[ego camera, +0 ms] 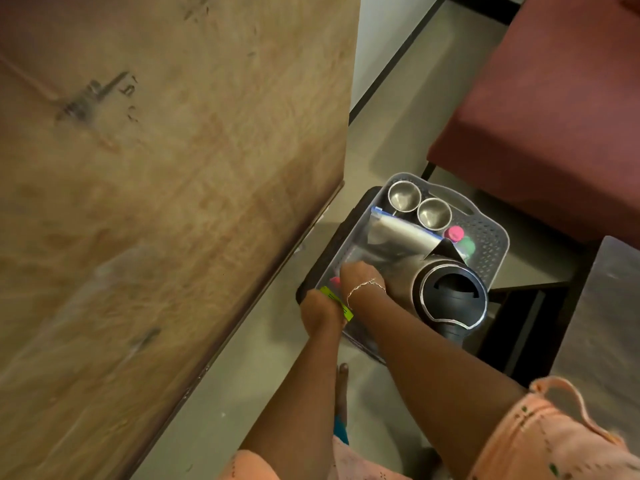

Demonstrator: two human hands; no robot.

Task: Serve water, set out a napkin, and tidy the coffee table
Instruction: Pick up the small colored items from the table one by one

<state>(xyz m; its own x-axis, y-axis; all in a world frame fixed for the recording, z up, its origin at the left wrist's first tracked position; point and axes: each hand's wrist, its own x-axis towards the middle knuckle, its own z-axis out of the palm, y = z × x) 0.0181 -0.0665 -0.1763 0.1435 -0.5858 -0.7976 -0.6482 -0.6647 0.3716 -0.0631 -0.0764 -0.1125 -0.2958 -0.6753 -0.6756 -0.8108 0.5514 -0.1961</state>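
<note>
Basket [497,245] is on the floor at the table's [173,202] 4 o'clock; left hand [320,311] grips its near rim; right hand [360,275] is down on the zip bag [398,233], fingers hidden, can't tell; cups [404,195] at 12, jug [453,296] at 5.

Your grey basket [491,244] holds two upright steel cups [404,197], a zip bag [398,233] (contents unclear) and a black-lidded steel jug [453,296].

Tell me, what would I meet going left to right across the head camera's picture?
Wooden coffee table → left hand at the plastic basket's near rim → right hand reaching into it → first steel cup → second steel cup → pink cap → dark tabletop at the right edge.
</note>
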